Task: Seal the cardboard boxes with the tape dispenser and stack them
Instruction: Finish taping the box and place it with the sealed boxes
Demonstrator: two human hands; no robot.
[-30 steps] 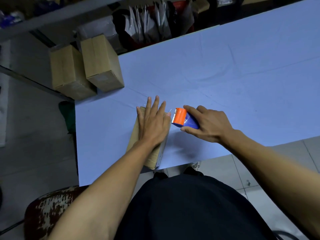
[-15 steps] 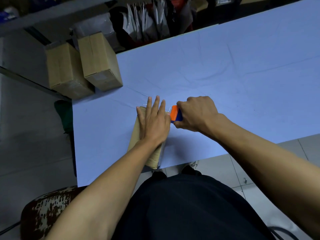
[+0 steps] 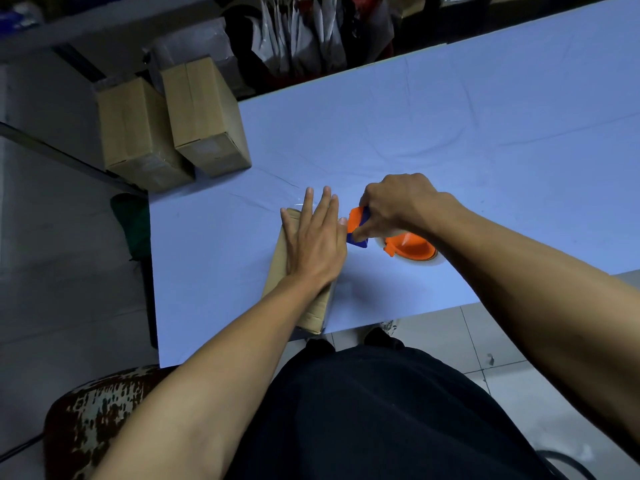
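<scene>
The left hand (image 3: 317,240) lies flat on top of the cardboard box (image 3: 301,292), with its fingers straight and close together. It presses down, most likely so the box does not slide or tip while the tape goes on. The box lies near the front edge of the counter (image 3: 450,133), close to the front left corner, and its near end sticks out a little past that edge. The right hand (image 3: 398,206) has its grip closed around the tape dispenser (image 3: 360,228), an orange and blue one, with the fingers curled over the handle. The front of the dispenser sits just beside the right side of the box, right next to the left hand's fingers, so the tape can be stuck there and pulled or cut. The orange wheel with the clear tape roll (image 3: 412,249) shows under the right wrist, just above the counter. It is hard to tell if a strip of tape is already on the box, because the tape is clear and the light is dim. Two more cardboard boxes (image 3: 173,123) stand side by side at the far left corner of the counter, one of them past its edge, well apart from the hands. They do not block the work. A pile of bags (image 3: 298,39) sits behind the far edge. A spotted stool (image 3: 90,420) stands low on the left. Nothing lies between the dispenser and the box.
</scene>
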